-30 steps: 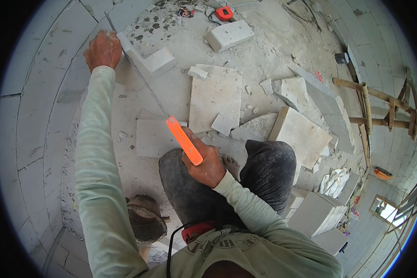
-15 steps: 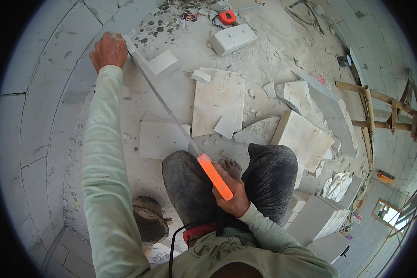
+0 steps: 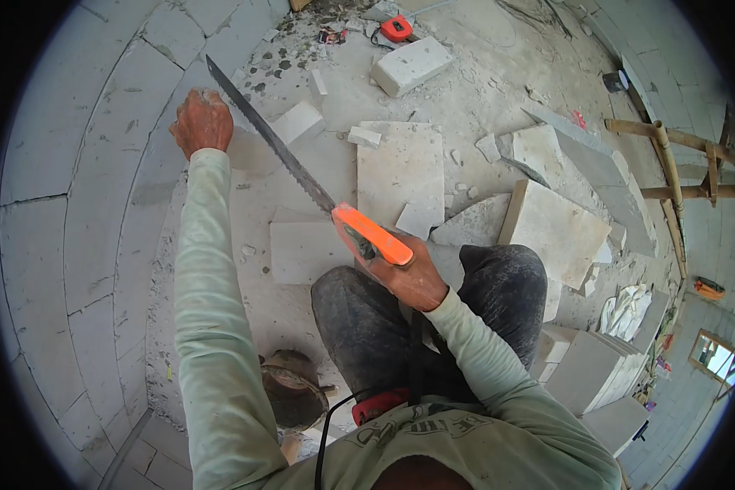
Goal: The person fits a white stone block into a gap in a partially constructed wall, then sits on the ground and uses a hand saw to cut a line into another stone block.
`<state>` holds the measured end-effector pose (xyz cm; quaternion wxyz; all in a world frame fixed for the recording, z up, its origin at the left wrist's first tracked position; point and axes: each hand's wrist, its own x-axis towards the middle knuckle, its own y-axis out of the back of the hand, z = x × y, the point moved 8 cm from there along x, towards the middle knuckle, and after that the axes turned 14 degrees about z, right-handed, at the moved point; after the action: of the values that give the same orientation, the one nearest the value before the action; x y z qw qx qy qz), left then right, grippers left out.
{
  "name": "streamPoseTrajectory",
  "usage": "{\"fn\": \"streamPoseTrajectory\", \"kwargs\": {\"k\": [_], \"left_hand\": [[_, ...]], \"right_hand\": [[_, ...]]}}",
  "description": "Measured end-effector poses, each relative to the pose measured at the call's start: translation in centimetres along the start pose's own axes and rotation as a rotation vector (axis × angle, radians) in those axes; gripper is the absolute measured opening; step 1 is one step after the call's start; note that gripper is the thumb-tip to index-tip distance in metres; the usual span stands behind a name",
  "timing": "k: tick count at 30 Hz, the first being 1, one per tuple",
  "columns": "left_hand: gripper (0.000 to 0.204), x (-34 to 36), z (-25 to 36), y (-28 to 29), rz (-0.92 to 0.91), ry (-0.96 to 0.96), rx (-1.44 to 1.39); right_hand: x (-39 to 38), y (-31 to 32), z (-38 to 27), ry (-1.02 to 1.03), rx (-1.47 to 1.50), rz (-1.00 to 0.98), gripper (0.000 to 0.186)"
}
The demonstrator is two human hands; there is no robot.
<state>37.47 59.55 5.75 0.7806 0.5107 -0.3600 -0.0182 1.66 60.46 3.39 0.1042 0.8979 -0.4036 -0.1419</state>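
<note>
My left hand (image 3: 204, 122) is upper left, fingers curled over something pale against the block wall (image 3: 106, 204); what it holds is hard to make out. My right hand (image 3: 408, 278), above my knees, grips the orange handle of a hand saw (image 3: 367, 233). The toothed blade points up-left, its tip above and just right of my left hand. Below the blade lie a pale block (image 3: 296, 124) and a narrow offcut (image 3: 317, 84). A flat slab (image 3: 398, 171) lies right of the blade, with a small chunk (image 3: 364, 137) on its upper edge.
Broken slabs (image 3: 555, 237) and stacked blocks (image 3: 588, 367) lie at right, beside bamboo framing (image 3: 674, 192). A dirty bucket (image 3: 294, 388) sits by my left knee. A red tape measure (image 3: 397, 28), a loose block (image 3: 412, 67) and rubble are farther forward.
My right hand with the saw moved back toward me, then up again, the blade now lying right of my left hand. My left hand has shifted down and right in the picture.
</note>
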Motion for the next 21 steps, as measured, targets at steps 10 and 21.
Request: {"fn": "streamPoseTrajectory", "kwargs": {"k": [10,21], "left_hand": [[0.033,0.1,0.3,0.4,-0.003,-0.020,-0.029],[0.031,2.7,-1.1,-1.2,-0.068,0.040,0.009]], "right_hand": [[-3.4,-1.5,-3.7,0.233,0.026,0.206,0.056],[-5.0,-1.5,-2.4,0.257,0.015,0.193,0.063]]}}
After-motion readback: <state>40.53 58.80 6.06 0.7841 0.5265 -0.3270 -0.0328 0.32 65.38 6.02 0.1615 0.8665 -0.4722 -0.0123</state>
